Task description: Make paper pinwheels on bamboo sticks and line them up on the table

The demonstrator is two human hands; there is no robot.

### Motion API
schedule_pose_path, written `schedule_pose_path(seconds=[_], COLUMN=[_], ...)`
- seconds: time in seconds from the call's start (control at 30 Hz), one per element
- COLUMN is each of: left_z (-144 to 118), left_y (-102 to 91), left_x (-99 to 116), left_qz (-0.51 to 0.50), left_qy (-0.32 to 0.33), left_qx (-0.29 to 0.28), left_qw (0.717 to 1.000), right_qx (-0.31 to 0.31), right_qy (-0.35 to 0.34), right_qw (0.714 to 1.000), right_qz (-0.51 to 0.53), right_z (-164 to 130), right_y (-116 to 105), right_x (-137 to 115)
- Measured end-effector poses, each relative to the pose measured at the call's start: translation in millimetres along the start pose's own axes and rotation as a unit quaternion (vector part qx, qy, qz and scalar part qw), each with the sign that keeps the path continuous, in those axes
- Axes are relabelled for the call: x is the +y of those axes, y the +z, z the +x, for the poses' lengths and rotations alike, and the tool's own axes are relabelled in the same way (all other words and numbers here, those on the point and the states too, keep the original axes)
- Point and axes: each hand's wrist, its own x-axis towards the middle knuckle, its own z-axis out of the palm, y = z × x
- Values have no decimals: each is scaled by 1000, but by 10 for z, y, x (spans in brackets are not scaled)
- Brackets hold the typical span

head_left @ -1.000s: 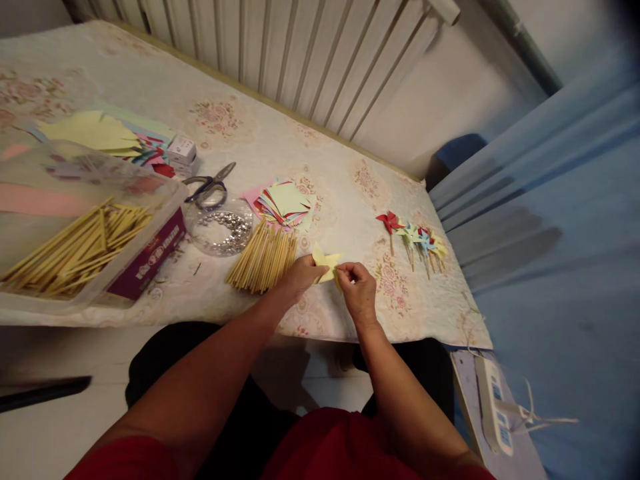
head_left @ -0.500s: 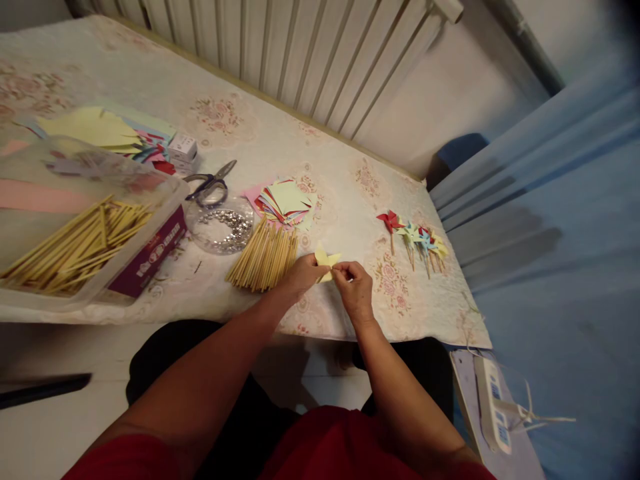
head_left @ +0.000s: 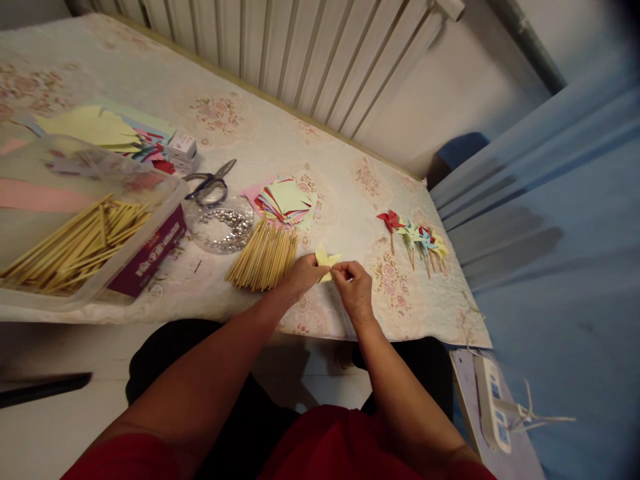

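My left hand (head_left: pixel 304 275) is closed on a yellow paper pinwheel (head_left: pixel 323 259), thumb across its front. The pinwheel's pointed blades stick up above the fingers. My right hand (head_left: pixel 354 283) is pinched, thumb and forefinger meeting at the right of the pinwheel's middle; what sits between those fingertips is too small to make out. Just left of my hands, a row of thin wooden sticks (head_left: pixel 263 257) lies on the tablecloth. Behind the sticks is a pile of colored paper squares (head_left: pixel 286 200).
A clear bag of shiny metal pins or beads (head_left: pixel 223 228) lies by the scissors (head_left: pixel 213 183). At left stands a plastic bin (head_left: pixel 173 193) of sticks, with paper sheets (head_left: pixel 90 127) and a small box (head_left: pixel 183 147) behind. Finished pinwheels (head_left: pixel 413 235) lie at right. A power strip (head_left: pixel 493 407) is lower right.
Almost nothing differs. Both hands stay at the yellow pinwheel, with only a very slight shift of the right fingertips.
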Motion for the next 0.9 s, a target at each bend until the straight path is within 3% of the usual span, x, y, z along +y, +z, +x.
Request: schedule_pose_path(seconds=[0.27, 0.5, 0.77, 0.9], left_z=[31, 38, -41, -28], left_y=[-8, -21, 26, 30], left_x=[-54, -67, 47, 2], left_qz=[21, 124, 325, 361], left_qy=[17, 43, 98, 122], left_qx=[-5, 7, 45, 48], left_qw=[1000, 991, 939, 923], right_qx=[-7, -27, -87, -87], right_qy=[9, -2, -77, -27], right_qw=[1000, 999, 986, 992], right_qz=[-1, -22, -118, -81], right_z=[-8, 1, 116, 133], right_y=[5, -14, -90, -57], right_x=[23, 34, 47, 56])
